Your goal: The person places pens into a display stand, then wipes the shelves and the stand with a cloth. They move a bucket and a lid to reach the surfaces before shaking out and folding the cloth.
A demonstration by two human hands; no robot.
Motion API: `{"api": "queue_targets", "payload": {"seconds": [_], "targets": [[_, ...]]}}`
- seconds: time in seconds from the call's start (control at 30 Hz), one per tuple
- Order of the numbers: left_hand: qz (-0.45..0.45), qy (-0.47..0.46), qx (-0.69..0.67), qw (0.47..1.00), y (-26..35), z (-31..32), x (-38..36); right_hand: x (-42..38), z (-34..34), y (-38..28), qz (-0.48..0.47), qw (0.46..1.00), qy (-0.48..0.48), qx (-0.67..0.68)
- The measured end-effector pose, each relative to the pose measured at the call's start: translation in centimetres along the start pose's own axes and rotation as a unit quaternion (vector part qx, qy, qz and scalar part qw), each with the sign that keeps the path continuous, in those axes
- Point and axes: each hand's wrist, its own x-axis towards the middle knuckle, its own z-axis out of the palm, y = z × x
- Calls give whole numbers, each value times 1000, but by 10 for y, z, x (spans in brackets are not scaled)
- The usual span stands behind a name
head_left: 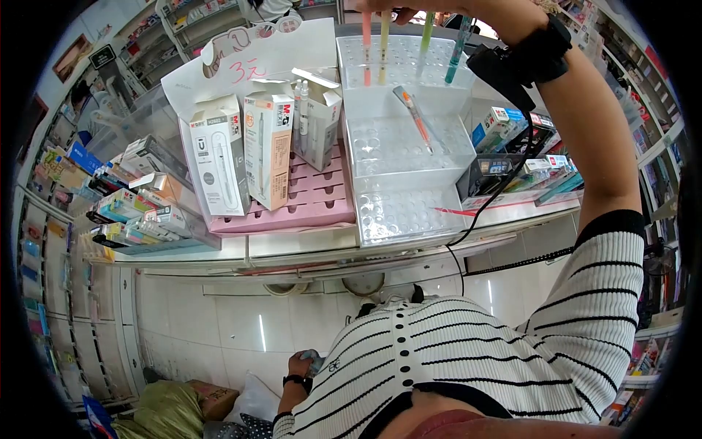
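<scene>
Down close to your body, where your striped sleeve ends, your left hand (299, 364) is closed around a small greyish bundle (314, 360), too indistinct to name, well below the table (292, 247). Beyond it, at the table's near edge, the lowest step of the clear stand (404, 225) shows its rows of round holes, with no pen upright in them. Further in, on the middle step, an orange-and-clear pen (415, 119) lies flat and slanted rather than standing. To the left of the stand, the pink tray (322, 196) carries three open boxes, one white (216, 164), one white and orange (272, 157) and one grey (320, 128), with two slim white pens (300, 110) upright between the last two. At the far step stand four more pens, pink (367, 55), yellow (383, 55), green (426, 35) and teal (458, 53), so the stand looks only partly filled: four up, one loose. Over that step reaches your right hand (401, 13), its fingers near the tops of the pink and yellow pens; the upper edge of the view cuts it off, so you cannot tell whether it grips either one
</scene>
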Motion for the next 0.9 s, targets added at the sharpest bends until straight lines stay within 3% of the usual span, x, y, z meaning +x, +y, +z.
{"api": "queue_targets", "payload": {"seconds": [0.1,0.17,0.27,0.3,0.4,0.47,0.57,0.6,0.63,0.7,0.8,0.83,0.9], "targets": [[-37,5,-14,999,-6,4,0,-8,-4,-5,-16,999,-15,-38],[-66,6,-31,997,4,3,-8,-4,-2,-4,18,994,29,-105],[-54,3,-34,998,13,3,-17,-9,-10,-3,1,994,76,-72],[-54,1,-57,997,7,5,-16,-15,-15,-3,-34,990,93,-97],[-55,3,-75,996,-7,9,-11,-40,-25,-11,-10,975,161,-153],[-77,4,-207,975,-23,14,-2,-80,-16,-26,-86,946,225,-217],[-62,8,-138,988,-13,10,-12,-130,-26,-20,-166,931,214,-245],[-36,5,-104,994,-13,9,-12,-149,-24,-2,-159,936,232,-211],[-51,7,-86,995,-58,24,15,-167,-22,15,-153,940,250,-176],[-51,8,-66,996,-60,21,19,-200,0,37,-99,950,284,-81],[-52,13,-23,998,-51,19,23,-243,25,40,-103,963,244,58],[-53,17,-1,998,-45,19,23,-254,35,50,-99,966,225,84],[-46,15,18,999,30,3,-8,-272,61,72,-69,969,204,120]]}}
